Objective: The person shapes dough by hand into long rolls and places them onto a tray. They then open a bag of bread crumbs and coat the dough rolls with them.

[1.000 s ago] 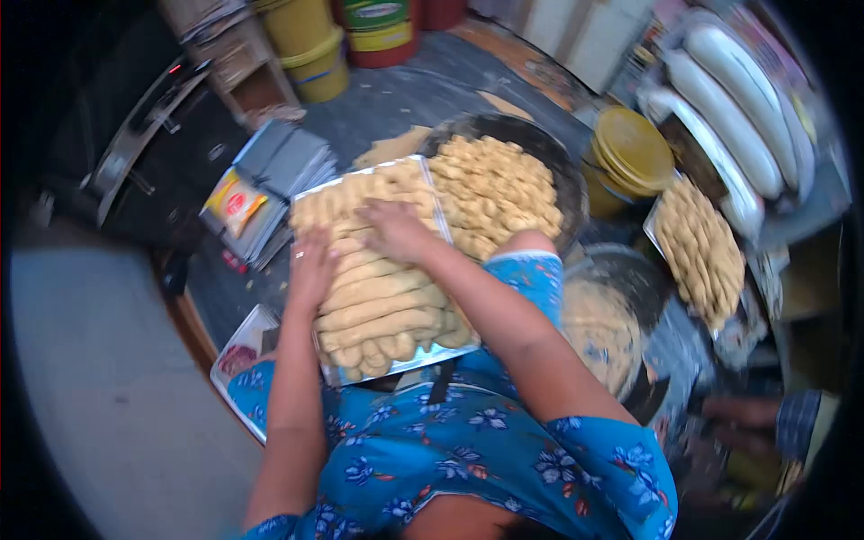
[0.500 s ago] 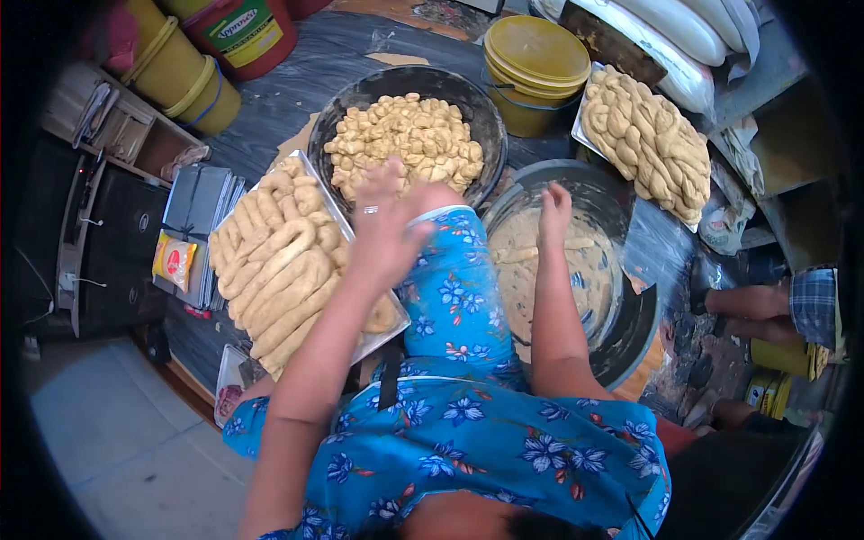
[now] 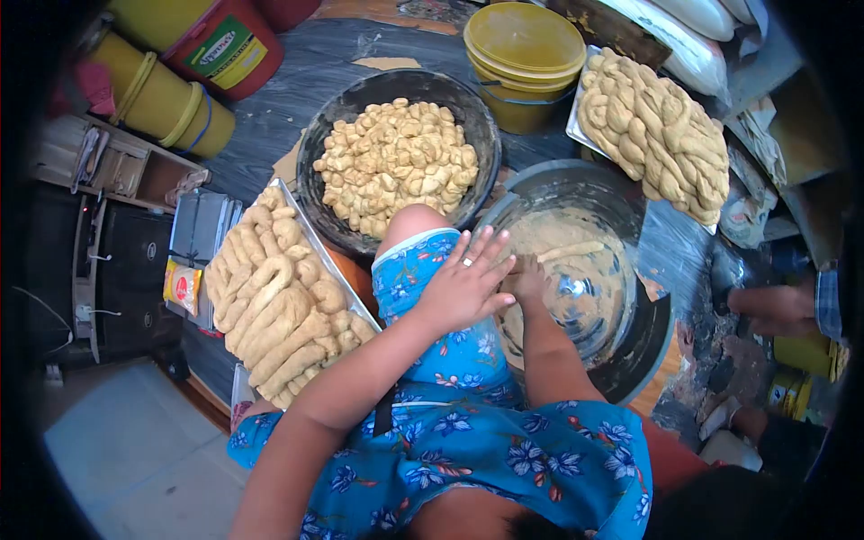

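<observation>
My left hand [image 3: 468, 281], with a ring on one finger, is over my blue floral-clad leg at the left rim of a large dark basin [image 3: 655, 337]. Its fingers are stretched apart and nothing is in them. Beside it, my right hand [image 3: 533, 283] is low inside the basin with fingers extended, partly in shadow; I see nothing held. A thin strip of dough [image 3: 573, 250] lies in the basin, just right of my right hand, on a floury, crumb-like coating. Farther back, a black tub [image 3: 310, 162] holds many small knotted dough pieces [image 3: 396, 162].
On the left, a metal tray [image 3: 328, 256] carries long dough rolls [image 3: 279, 306]. At the back right are braided dough pieces [image 3: 652, 126] on another tray. A lidded yellow bucket [image 3: 525, 45] stands behind the basin. Another person's leg [image 3: 774, 304] shows at far right.
My left hand has moved right and down, from near the black tub to the basin's edge. My right hand has dropped lower and left in the basin. The view has shifted slightly.
</observation>
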